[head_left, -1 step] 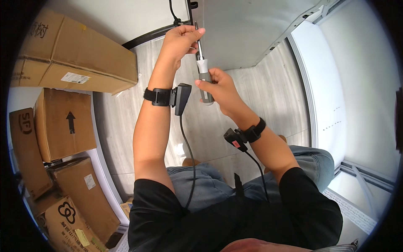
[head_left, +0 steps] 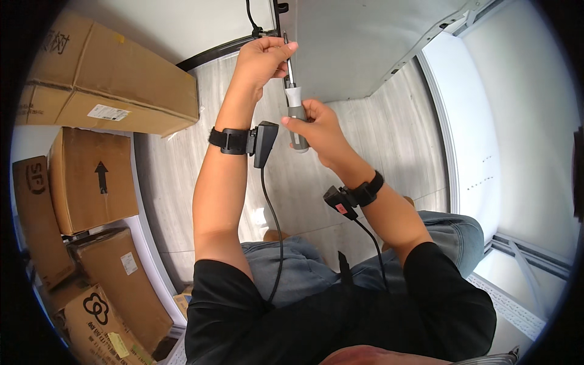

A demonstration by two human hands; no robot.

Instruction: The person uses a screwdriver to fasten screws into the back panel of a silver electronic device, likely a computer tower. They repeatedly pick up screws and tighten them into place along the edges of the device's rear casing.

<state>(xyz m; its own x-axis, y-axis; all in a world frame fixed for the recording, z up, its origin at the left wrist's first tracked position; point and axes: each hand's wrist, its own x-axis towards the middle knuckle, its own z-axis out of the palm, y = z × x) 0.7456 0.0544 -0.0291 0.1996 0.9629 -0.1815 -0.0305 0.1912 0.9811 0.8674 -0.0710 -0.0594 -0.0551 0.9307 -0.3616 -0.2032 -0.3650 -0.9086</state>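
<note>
A screwdriver (head_left: 294, 100) with a grey and white handle points away from me, its metal shaft and tip near the edge of a pale grey panel (head_left: 353, 48). My right hand (head_left: 316, 129) is wrapped round the handle, thumb on top. Farther off, my left hand (head_left: 263, 59) pinches the shaft close to its tip between thumb and fingers. Whether a small screw sits at the tip, I cannot make out. A black device is strapped on each of my wrists, with a cable running back toward me.
Cardboard boxes (head_left: 131, 79) stand and lie along the left side, several of them stacked. A white panel with a black lower edge (head_left: 210, 58) rises beyond my left hand, with a black cable (head_left: 250, 15) hanging there. Light wood-look floor (head_left: 188, 188) lies below; a white panel (head_left: 468, 115) is at the right.
</note>
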